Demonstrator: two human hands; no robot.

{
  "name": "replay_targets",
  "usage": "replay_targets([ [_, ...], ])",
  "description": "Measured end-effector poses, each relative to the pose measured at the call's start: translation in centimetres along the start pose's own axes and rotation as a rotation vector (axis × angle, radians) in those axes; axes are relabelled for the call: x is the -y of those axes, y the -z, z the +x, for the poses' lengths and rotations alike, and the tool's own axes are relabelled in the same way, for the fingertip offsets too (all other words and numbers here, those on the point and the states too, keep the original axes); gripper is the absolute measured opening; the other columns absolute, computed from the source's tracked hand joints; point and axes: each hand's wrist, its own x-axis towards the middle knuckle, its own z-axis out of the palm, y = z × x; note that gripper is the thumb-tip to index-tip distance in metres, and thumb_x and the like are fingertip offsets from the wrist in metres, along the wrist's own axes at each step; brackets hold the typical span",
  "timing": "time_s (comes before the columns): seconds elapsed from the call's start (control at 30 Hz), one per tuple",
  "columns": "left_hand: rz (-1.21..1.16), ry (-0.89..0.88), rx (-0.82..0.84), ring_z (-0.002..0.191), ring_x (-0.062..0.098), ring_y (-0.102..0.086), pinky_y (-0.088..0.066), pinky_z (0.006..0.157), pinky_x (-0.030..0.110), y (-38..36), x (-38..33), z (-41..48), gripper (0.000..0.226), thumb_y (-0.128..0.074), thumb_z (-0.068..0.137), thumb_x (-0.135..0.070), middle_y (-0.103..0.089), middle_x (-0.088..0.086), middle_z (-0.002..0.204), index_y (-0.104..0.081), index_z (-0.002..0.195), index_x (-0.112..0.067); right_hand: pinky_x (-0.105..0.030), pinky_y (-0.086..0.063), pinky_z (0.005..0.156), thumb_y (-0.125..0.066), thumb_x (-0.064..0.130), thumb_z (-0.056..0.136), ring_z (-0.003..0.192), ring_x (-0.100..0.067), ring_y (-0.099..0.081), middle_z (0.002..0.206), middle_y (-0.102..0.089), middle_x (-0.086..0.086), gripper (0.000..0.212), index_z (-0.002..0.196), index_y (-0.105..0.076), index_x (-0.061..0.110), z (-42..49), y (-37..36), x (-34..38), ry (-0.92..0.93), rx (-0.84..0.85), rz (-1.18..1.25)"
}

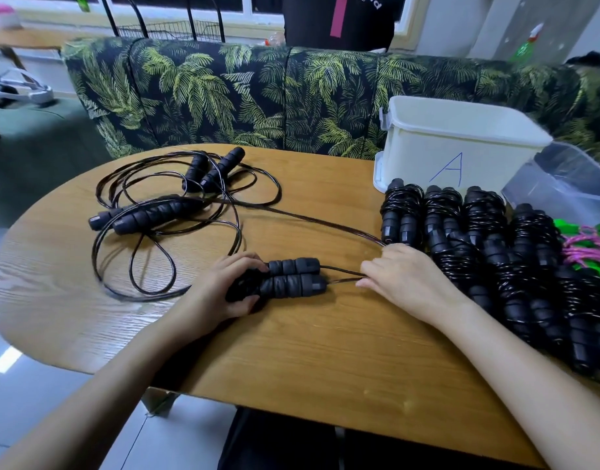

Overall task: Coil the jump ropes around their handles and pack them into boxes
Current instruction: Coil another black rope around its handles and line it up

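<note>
Gripping two handles (292,279) side by side at mid-table with left hand (220,286), fingers curled round them. Pinching the rope (342,270) just past the caps with right hand (407,276). Beyond, on the table (325,361), loose ropes (169,212); at right, coiled bundles (478,239) before white box (461,140) marked A.

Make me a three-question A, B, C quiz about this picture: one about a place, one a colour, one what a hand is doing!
1. Where does the white box stand?
A) far right of the table
B) on a chair
C) on a shelf

2. What colour is the letter on it?
A) red
B) blue
C) green

3. What is the left hand doing?
A) gripping two black handles
B) lying flat
C) waving

Answers:
1 A, it sits at the table's far right edge.
2 B, the A is drawn in blue.
3 A, its fingers curl round the handles.
</note>
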Motion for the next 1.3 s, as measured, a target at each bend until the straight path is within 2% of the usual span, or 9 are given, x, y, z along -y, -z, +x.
replay_targets([
  [0.1, 0.036, 0.03, -0.042, 0.104, 0.024, -0.059, -0.049, 0.093, 0.045, -0.5, -0.5, 0.1, 0.041, -0.062, 0.076, -0.039, -0.055, -0.014, 0.124, -0.052, 0.116, -0.038, -0.023, -0.031, 0.041, -0.042, 0.05, 0.094, 0.041, -0.019, -0.052, 0.044, -0.046, 0.005, 0.047, 0.06, -0.05, 0.019, -1.5, 1.2, 1.3, -0.132, -0.08, -0.096],
  [0.23, 0.073, 0.067, -0.085, 0.106, 0.027, -0.058, -0.049, 0.094, 0.045, -1.9, -1.1, 1.9, 0.043, -0.062, 0.075, -0.039, -0.055, -0.009, 0.123, -0.054, 0.118, -0.032, -0.022, -0.024, 0.038, -0.046, 0.044, 0.096, 0.039, -0.019, -0.054, 0.048, -0.051, 0.005, 0.043, 0.064, -0.052, 0.017, -2.1, 1.8, 2.8, -0.307, -0.103, -0.082],
  [0.37, 0.104, 0.118, -0.099, 0.106, 0.028, -0.057, -0.049, 0.093, 0.047, -3.8, -2.0, 4.7, 0.046, -0.077, 0.077, -0.017, -0.059, 0.0, 0.122, -0.061, 0.12, -0.018, -0.025, -0.03, 0.037, -0.067, 0.033, 0.087, 0.05, -0.021, -0.058, 0.054, -0.056, 0.003, 0.028, 0.069, -0.057, 0.013, -2.0, 1.7, 4.2, -0.484, -0.088, -0.018],
  [0.47, 0.101, 0.137, -0.138, 0.104, 0.027, -0.057, -0.049, 0.091, 0.044, -4.9, -2.9, 5.6, 0.044, -0.078, 0.077, -0.015, -0.06, -0.001, 0.121, -0.062, 0.118, -0.018, -0.023, -0.029, 0.038, -0.068, 0.031, 0.085, 0.06, -0.02, -0.056, 0.055, -0.056, 0.003, 0.027, 0.068, -0.058, 0.012, -2.1, 1.6, 5.7, -0.553, -0.115, 0.028],
  [0.67, 0.033, 0.143, -0.213, 0.098, 0.02, -0.064, -0.053, 0.084, 0.041, -4.6, -3.1, 5.5, 0.033, -0.079, 0.074, -0.02, -0.066, -0.008, 0.112, -0.069, 0.104, -0.026, -0.025, -0.039, 0.039, -0.066, 0.034, 0.081, 0.061, -0.017, -0.056, 0.058, -0.057, 0.003, 0.025, 0.068, -0.058, 0.014, -0.6, 1.7, 10.4, -0.497, -0.123, 0.067],
  [0.9, 0.006, 0.189, -0.186, 0.107, 0.02, -0.064, -0.051, 0.093, 0.043, -4.3, -3.5, 5.5, 0.028, -0.083, 0.074, -0.015, -0.066, -0.003, 0.12, -0.076, 0.101, -0.022, -0.031, -0.053, 0.062, -0.073, 0.026, 0.081, 0.068, -0.019, -0.06, 0.066, -0.063, -0.001, 0.017, 0.077, -0.064, 0.012, 2.0, 2.5, 14.0, -0.437, -0.136, 0.148],
  [1.0, -0.003, 0.195, -0.169, 0.11, 0.019, -0.063, -0.051, 0.094, 0.043, -4.3, -3.5, 5.4, 0.028, -0.082, 0.076, -0.017, -0.065, -0.003, 0.123, -0.076, 0.103, -0.024, -0.027, -0.048, 0.053, -0.074, 0.024, 0.082, 0.062, -0.017, -0.058, 0.062, -0.06, 0.0, 0.016, 0.077, -0.063, 0.012, 2.1, 2.6, 14.4, -0.409, -0.146, 0.186],
  [1.13, -0.017, 0.209, -0.165, 0.111, 0.019, -0.063, -0.051, 0.094, 0.044, -4.4, -3.4, 5.3, 0.028, -0.082, 0.076, -0.019, -0.065, -0.004, 0.122, -0.076, 0.104, -0.025, -0.023, -0.03, 0.044, -0.049, 0.029, 0.094, 0.049, -0.013, -0.055, 0.055, -0.055, 0.005, 0.026, 0.073, -0.058, 0.017, 1.6, 2.9, 13.8, -0.395, -0.123, 0.12],
  [1.3, 0.016, 0.232, -0.195, 0.112, 0.018, -0.062, -0.051, 0.092, 0.039, -4.6, -3.8, 5.2, 0.028, -0.08, 0.078, -0.021, -0.064, -0.005, 0.125, -0.076, 0.105, -0.026, -0.024, -0.031, 0.034, -0.08, 0.02, 0.081, 0.035, -0.016, -0.053, 0.05, -0.056, 0.004, 0.026, 0.068, -0.058, 0.016, 1.3, 3.6, 14.2, -0.488, -0.057, 0.093],
])
